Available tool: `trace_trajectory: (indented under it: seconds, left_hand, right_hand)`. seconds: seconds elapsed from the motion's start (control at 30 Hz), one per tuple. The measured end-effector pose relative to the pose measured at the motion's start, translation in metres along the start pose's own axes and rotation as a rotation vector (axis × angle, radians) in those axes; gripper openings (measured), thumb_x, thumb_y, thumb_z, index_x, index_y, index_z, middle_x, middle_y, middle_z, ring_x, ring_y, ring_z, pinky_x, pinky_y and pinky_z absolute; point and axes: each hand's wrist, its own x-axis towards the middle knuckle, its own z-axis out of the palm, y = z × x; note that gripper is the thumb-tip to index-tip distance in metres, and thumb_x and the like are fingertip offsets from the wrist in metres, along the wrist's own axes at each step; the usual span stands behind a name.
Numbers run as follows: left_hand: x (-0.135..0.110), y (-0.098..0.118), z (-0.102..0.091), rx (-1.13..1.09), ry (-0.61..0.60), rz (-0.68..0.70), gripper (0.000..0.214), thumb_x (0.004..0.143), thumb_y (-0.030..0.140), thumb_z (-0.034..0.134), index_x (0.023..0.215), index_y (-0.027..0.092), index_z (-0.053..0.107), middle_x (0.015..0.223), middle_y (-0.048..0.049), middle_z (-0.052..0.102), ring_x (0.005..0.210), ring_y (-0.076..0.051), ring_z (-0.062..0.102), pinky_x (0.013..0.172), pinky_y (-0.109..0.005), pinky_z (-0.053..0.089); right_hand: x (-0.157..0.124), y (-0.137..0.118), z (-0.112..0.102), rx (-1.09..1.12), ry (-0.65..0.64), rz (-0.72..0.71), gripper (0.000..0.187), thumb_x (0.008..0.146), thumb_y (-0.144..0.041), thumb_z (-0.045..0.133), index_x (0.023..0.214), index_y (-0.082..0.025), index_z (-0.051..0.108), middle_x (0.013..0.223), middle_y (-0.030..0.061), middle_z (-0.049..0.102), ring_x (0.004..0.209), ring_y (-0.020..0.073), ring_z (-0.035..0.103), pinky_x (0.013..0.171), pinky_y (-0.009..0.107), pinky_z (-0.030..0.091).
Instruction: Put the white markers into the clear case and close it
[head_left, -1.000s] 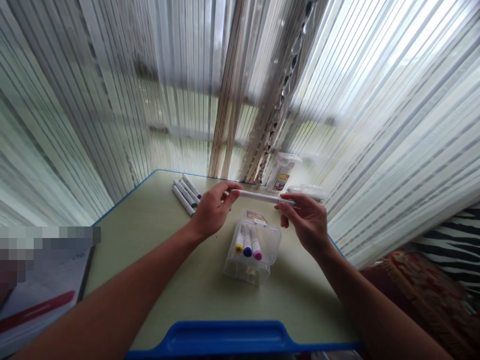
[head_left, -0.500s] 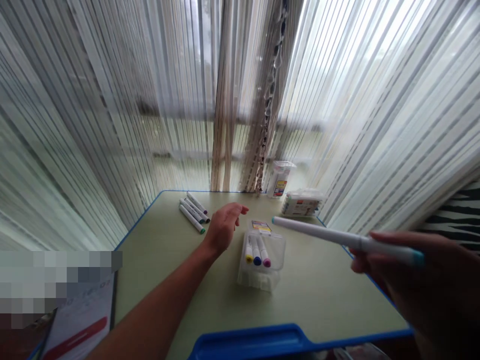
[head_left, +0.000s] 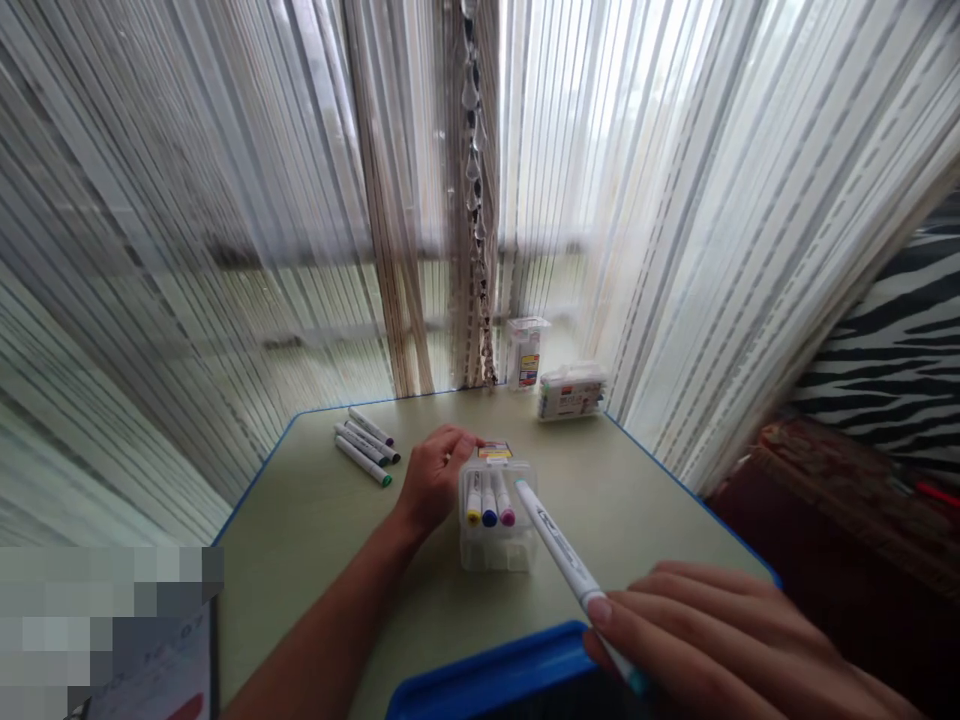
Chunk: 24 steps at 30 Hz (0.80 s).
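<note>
The table (head_left: 645, 520) has a flat, pale green top with a thin blue edge all around. A clear plastic marker case (head_left: 496, 548) sits in the middle of it, and three markers (head_left: 489, 498) with yellow, blue and pink caps lie inside, side by side. Near the far left corner a few loose white markers (head_left: 365, 449) lie close together on the bare top. At the far end a small clear box (head_left: 523, 352) stands up tall, and a longer clear box (head_left: 571, 391) lies just beside it. A blue plastic piece (head_left: 487, 672) sits at the near edge.
</note>
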Motion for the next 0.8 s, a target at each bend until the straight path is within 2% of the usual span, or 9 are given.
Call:
trace_trajectory:
  seconds: [0.17, 0.37, 0.57, 0.8]
  left_hand:
    - [-0.001, 0.001, 0.002, 0.014, -0.023, -0.001, 0.033, 0.095, 0.036, 0.047, 0.085, 0.018, 0.073, 0.09, -0.0075, 0.07, 0.087, -0.021, 0.065, 0.078, -0.032, 0.049]
    - [-0.001, 0.002, 0.003, -0.006, -0.041, 0.011, 0.033, 0.095, 0.034, 0.046, 0.086, 0.016, 0.073, 0.09, -0.008, 0.07, 0.087, -0.02, 0.064, 0.078, -0.03, 0.049]
    - [0.0, -0.001, 0.004, -0.017, -0.032, 0.015, 0.033, 0.095, 0.032, 0.047, 0.086, 0.014, 0.074, 0.089, -0.0083, 0.069, 0.085, -0.019, 0.063, 0.075, -0.028, 0.048]
    - [0.002, -0.003, 0.004, -0.016, -0.036, 0.006, 0.033, 0.094, 0.032, 0.048, 0.087, 0.014, 0.074, 0.089, -0.0082, 0.069, 0.085, -0.019, 0.064, 0.074, -0.027, 0.047]
  right_hand:
    - [0.021, 0.003, 0.03, -0.047, 0.0, -0.042, 0.019, 0.09, -0.015, 0.06, 0.106, -0.018, 0.07, 0.071, 0.0055, 0.071, 0.057, 0.0175, 0.064, 0.059, 0.028, 0.052]
    - [0.024, 0.014, 0.065, -0.133, -0.02, 0.028, 0.009, 0.094, -0.019, 0.058, 0.092, -0.015, 0.066, 0.064, 0.0028, 0.064, 0.055, 0.0139, 0.058, 0.055, 0.026, 0.043]
    - [0.017, 0.022, 0.075, -0.172, -0.032, 0.078, 0.01, 0.094, -0.023, 0.06, 0.096, -0.015, 0.066, 0.065, 0.0019, 0.065, 0.056, 0.0147, 0.06, 0.055, 0.027, 0.041]
    - [0.013, 0.027, 0.078, -0.133, -0.027, 0.076, 0.024, 0.092, -0.027, 0.064, 0.11, -0.012, 0.064, 0.071, 0.0029, 0.069, 0.057, 0.0164, 0.062, 0.055, 0.031, 0.043]
